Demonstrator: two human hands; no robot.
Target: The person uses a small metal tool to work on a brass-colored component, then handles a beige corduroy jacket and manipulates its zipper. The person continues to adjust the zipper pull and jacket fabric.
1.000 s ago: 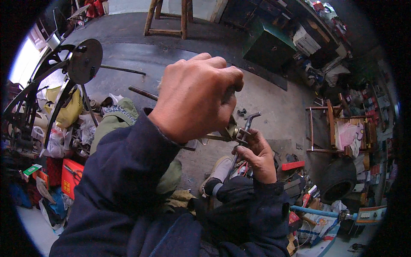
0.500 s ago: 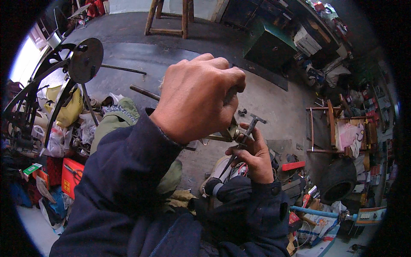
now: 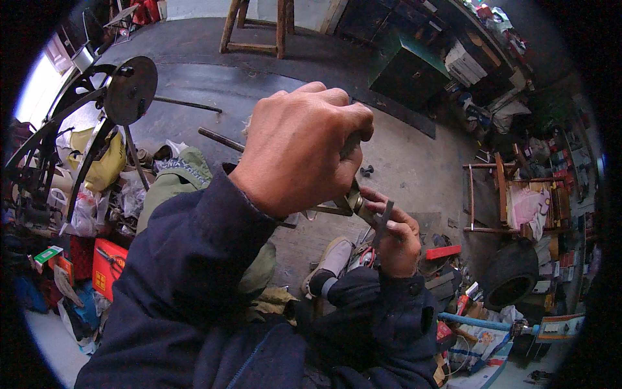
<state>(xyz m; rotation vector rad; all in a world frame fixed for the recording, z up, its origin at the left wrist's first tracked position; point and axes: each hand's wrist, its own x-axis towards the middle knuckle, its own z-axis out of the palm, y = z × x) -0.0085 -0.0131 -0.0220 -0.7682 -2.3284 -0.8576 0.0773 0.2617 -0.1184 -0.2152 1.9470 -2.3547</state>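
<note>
My left hand (image 3: 298, 149) is closed, back upward, gripping the upper part of a metal assembly (image 3: 346, 204); what its fingers wrap round is mostly hidden behind the knuckles. Below and to the right, my right hand (image 3: 398, 246) holds a short dark metal bar (image 3: 387, 212) between thumb and fingers, against the assembly's lower end. A long dark rod (image 3: 217, 139) shows behind my left hand.
A black metal frame with a round disc (image 3: 129, 91) stands at left over bags (image 3: 97, 159) and a red box (image 3: 107, 269). Ahead are a wooden stool (image 3: 253, 48) and green box (image 3: 408, 65); at right, wooden furniture (image 3: 502, 194), a tyre (image 3: 508, 272) and piled clutter.
The dark bar in my right hand has turned and dropped lower, its bent end no longer rising above the fingers. My right fingers have shifted round it. My left hand has moved slightly right.
</note>
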